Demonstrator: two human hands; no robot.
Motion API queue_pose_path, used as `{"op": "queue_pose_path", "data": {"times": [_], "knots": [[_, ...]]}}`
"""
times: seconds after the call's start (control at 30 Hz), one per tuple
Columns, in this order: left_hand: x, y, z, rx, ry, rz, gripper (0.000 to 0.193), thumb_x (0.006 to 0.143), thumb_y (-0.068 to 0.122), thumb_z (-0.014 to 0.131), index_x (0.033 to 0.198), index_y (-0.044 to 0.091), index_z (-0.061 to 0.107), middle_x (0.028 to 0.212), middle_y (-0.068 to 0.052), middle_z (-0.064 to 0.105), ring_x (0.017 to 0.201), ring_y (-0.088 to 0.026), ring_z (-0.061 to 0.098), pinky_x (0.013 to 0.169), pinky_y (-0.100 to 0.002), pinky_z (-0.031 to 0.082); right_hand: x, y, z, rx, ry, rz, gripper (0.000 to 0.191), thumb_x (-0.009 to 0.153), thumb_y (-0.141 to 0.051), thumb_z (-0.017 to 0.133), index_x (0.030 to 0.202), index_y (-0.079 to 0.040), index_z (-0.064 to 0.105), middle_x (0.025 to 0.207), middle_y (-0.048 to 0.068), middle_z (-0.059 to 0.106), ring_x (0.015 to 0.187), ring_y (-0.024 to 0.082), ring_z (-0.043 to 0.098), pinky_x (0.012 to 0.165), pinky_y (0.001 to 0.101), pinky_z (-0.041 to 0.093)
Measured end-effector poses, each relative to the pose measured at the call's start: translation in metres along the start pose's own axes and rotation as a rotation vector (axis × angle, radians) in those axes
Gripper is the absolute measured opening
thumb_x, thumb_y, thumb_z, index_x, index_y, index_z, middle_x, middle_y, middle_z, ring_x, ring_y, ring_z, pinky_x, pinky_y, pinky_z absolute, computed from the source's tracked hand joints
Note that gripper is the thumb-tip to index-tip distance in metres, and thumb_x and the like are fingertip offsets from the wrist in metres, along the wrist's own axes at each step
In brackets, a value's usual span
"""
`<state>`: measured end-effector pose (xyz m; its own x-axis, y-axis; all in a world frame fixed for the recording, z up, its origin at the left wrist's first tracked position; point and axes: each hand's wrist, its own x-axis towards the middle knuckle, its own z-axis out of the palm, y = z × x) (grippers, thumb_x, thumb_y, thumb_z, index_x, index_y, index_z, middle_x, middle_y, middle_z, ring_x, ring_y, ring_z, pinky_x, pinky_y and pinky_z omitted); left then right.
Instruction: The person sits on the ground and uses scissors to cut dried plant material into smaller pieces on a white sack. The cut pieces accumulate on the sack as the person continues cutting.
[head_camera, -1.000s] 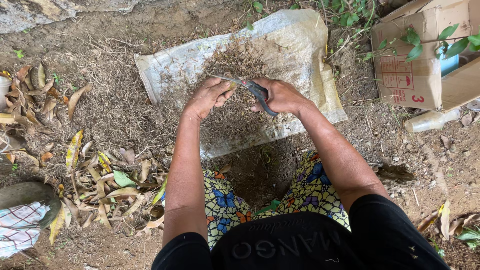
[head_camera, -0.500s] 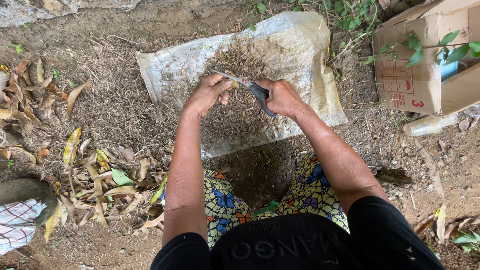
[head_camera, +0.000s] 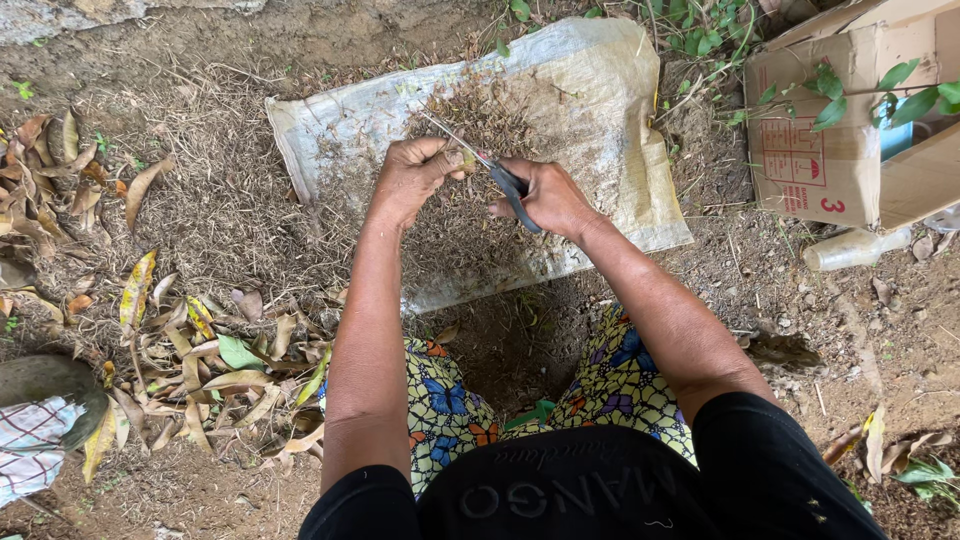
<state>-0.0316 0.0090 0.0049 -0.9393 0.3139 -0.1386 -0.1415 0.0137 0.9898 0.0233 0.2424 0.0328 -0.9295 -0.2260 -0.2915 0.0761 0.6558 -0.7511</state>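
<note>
1. The right hand (head_camera: 548, 196) had its grip closed around the dark handles of a pair of scissors (head_camera: 487, 167), whose thin metal blades pointed up and to the left, towards the other hand.
2. The left hand (head_camera: 412, 176) had its fingertips pinched together on a small piece of dry plant matter, held right at the scissor blades; what kind of piece it was could not be told.
3. Both hands hovered close together over the middle of a white woven sack (head_camera: 600, 110) spread flat on the ground.
4. A heap of dry brown trimmings (head_camera: 470, 215) lay on the sack under the hands, reaching from its far edge down to its near edge.
5. Yellow and brown dead leaves (head_camera: 190, 340) lay scattered on the earth off the sack's left edge.
6. A cardboard box (head_camera: 835, 140) stood beyond the sack's right edge, with green leafy stems across its top.
7. A clear plastic bottle (head_camera: 855, 248) lay on its side just below the box.
8. A checked cloth (head_camera: 30, 455) showed at the lower left.
</note>
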Motion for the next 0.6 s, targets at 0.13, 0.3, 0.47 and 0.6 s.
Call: {"op": "queue_pose_path", "data": {"times": [0.13, 0.3, 0.47, 0.6], "knots": [[-0.001, -0.001, -0.003, -0.043, 0.024, -0.027, 0.009, 0.096, 0.014, 0.075, 0.103, 0.01, 0.079, 0.084, -0.005, 0.078, 0.061, -0.006, 0.057, 0.049, -0.021, 0.042, 0.007, 0.01, 0.003, 0.041, -0.029, -0.03, 0.071, 0.076, -0.046, 0.089, 0.135, -0.015, 0.066, 0.099, 0.005, 0.074, 0.098, 0.019, 0.073, 0.099, 0.0387, 0.057], [-0.002, 0.002, -0.009, -0.154, 0.117, -0.037, 0.01, 0.098, 0.013, 0.072, 0.105, 0.01, 0.078, 0.085, -0.006, 0.078, 0.052, -0.002, 0.046, 0.044, -0.018, 0.034, 0.005, 0.015, -0.014, -0.04, -0.176, 0.07, 0.111, 0.067, -0.069, 0.078, 0.155, -0.02, 0.034, 0.104, 0.012, 0.07, 0.105, 0.029, 0.069, 0.099, 0.0451, 0.053], [0.002, -0.004, -0.003, -0.109, 0.123, 0.036, 0.01, 0.099, 0.014, 0.069, 0.103, 0.011, 0.077, 0.082, -0.006, 0.076, 0.049, -0.002, 0.041, 0.041, -0.018, 0.029, 0.0, 0.005, -0.008, -0.149, -0.144, 0.016, 0.112, 0.066, -0.075, 0.079, 0.151, -0.016, 0.038, 0.106, 0.012, 0.07, 0.105, 0.029, 0.069, 0.098, 0.047, 0.054], [0.006, -0.009, 0.005, -0.039, 0.044, 0.192, 0.009, 0.099, 0.016, 0.071, 0.104, 0.01, 0.076, 0.094, -0.003, 0.079, 0.076, -0.001, 0.069, 0.065, -0.019, 0.059, 0.001, 0.004, 0.0, -0.133, -0.089, 0.151, 0.096, 0.07, -0.068, 0.078, 0.147, -0.019, 0.049, 0.095, 0.011, 0.075, 0.095, 0.024, 0.074, 0.093, 0.0447, 0.059]]}}
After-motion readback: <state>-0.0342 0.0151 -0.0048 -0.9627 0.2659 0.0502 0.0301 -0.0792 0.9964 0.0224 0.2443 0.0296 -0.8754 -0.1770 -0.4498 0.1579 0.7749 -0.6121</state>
